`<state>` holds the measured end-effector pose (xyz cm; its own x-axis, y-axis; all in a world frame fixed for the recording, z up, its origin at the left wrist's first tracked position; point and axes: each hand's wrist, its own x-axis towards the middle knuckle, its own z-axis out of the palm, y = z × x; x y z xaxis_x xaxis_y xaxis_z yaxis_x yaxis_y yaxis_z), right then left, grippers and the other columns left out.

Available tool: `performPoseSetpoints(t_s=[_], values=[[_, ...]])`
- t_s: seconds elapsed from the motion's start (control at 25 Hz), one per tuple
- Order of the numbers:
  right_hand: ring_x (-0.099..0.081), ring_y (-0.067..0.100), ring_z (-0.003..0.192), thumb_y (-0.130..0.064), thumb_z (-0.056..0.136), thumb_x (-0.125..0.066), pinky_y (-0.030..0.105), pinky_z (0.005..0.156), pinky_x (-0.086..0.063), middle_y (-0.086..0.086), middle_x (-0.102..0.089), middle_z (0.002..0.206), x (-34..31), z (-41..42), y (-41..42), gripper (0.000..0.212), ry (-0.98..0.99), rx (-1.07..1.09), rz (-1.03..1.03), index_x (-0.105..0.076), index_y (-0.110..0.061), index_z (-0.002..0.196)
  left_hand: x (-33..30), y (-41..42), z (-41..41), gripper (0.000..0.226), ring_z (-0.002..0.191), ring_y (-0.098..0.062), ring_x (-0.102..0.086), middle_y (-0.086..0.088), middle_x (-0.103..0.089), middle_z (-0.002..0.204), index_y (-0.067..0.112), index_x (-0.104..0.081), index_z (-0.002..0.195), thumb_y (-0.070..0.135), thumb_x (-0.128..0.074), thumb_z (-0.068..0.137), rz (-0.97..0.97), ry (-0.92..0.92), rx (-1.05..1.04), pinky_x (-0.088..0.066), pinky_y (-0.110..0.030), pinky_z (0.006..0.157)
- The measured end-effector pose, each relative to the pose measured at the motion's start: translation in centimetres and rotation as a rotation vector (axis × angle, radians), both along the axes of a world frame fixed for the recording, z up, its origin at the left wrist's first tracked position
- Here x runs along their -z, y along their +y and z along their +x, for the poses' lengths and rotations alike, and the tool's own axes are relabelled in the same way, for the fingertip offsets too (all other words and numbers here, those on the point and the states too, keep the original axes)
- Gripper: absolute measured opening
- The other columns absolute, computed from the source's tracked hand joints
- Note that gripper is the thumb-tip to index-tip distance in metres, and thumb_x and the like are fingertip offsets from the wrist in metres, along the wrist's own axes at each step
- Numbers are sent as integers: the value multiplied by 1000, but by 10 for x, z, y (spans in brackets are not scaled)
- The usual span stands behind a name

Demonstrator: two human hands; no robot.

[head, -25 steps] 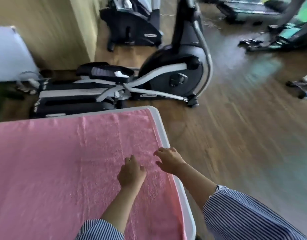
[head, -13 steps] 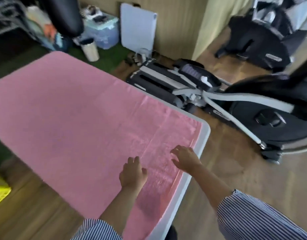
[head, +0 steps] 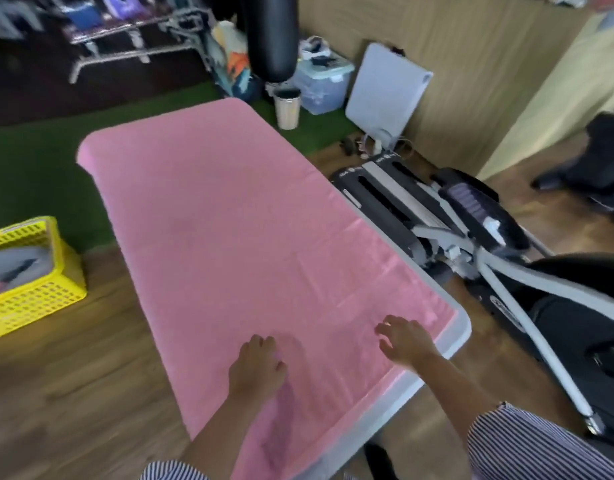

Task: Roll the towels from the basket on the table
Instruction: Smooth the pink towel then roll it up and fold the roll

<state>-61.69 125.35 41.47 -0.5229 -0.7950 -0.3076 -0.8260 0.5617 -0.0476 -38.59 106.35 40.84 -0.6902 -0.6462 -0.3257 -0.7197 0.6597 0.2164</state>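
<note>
Since half a second ago the view has swung left, bringing the yellow basket (head: pixel 32 275) on the floor into sight. Pink towel (head: pixel 250 237) covers the table (head: pixel 457 336); left hand (head: pixel 255 370) and right hand (head: pixel 404 339) rest open-palmed on its near end, gripping nothing.

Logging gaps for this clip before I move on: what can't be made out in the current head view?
- Yellow basket: cut off by the left frame edge; its contents are blurred, so no towel count.
- Table: almost wholly covered by the pink towel; only the near white rim shows.
- Left hand and right hand: seen from above; whether the fingers pinch the towel is hidden.
- Shelf clutter at the top: too blurred to identify.
</note>
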Motion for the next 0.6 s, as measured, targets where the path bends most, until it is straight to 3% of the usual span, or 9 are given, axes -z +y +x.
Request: performPoseSetpoints(t_s=[0.2, 0.32, 0.44, 0.6], values=[[-58, 17, 82, -22, 88, -50, 29, 71, -52, -1, -60, 95, 12, -64, 12, 17, -52, -188, -166, -63, -16, 97, 8, 26, -2, 37, 106, -23, -52, -1, -51, 116, 22, -58, 113, 32, -56, 78, -63, 113, -198, -41, -31, 68], [-57, 18, 66, -20, 78, -58, 24, 49, -43, -1, -57, 81, 19, -109, 32, 9, -90, -368, -225, -61, -16, 86, 16, 58, 19, 38, 79, -27, -67, -6, -65, 96, 18, -66, 91, 40, -51, 64, -124, 165, -279, -53, -38, 58], [-56, 20, 65, -23, 74, -55, 28, 52, -45, -2, -53, 77, 23, -149, 57, 11, -132, -479, -234, -55, -16, 83, 17, 99, 35, 32, 62, -25, -64, -2, -63, 76, 18, -66, 72, 41, -45, 71, -179, 106, -386, -50, -35, 51], [-54, 17, 66, -35, 70, -48, 32, 51, -49, -5, -55, 75, 16, -187, 81, 20, -139, -555, -275, -56, -19, 78, 20, 138, 50, 29, 67, -24, -63, 1, -63, 77, 22, -65, 70, 43, -46, 75, -199, 97, -442, -47, -36, 56]])
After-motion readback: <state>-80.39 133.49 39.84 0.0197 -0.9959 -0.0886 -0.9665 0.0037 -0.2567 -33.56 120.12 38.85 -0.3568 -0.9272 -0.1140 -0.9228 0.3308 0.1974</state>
